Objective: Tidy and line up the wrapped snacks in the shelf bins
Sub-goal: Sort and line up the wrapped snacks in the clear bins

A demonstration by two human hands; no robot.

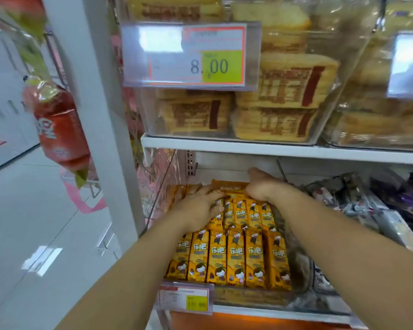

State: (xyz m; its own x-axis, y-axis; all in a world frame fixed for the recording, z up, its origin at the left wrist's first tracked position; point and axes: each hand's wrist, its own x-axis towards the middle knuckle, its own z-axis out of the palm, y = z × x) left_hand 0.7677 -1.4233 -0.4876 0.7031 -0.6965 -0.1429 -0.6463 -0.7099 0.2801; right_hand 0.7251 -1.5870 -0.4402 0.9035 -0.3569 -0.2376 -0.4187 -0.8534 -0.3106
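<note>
white shop shelving point(248, 148) fills most of our head view, with a pale glossy floor point(34, 222) running down the left of the frame and a red bag point(57, 125) hanging at the left beside the upright post. in the upper half we see clear bins stacked with pale wrapped cakes point(284, 86), and a big price tag point(196, 53) reading 8.00 is clipped to the front.

below the shelf edge, in the lower middle of the frame, sits a clear bin point(303, 265) filled with yellow wrapped snacks point(234, 256), standing side by side in neat rows. a small price tag point(186, 297) is fixed to its front edge.

our left hand point(198, 210) lies flat on the back row, fingers straight and spread, and its fingertips touch an orange packet point(229, 185) lying crosswise at the rear of the bin. our right hand point(262, 186) is bent at the wrist just beside that packet, at the bin's far right corner. its fingers are tucked out of sight, so we cannot tell whether it grips anything.

dark wrapped snacks point(343, 196) lie in the next bin to the right.
</note>
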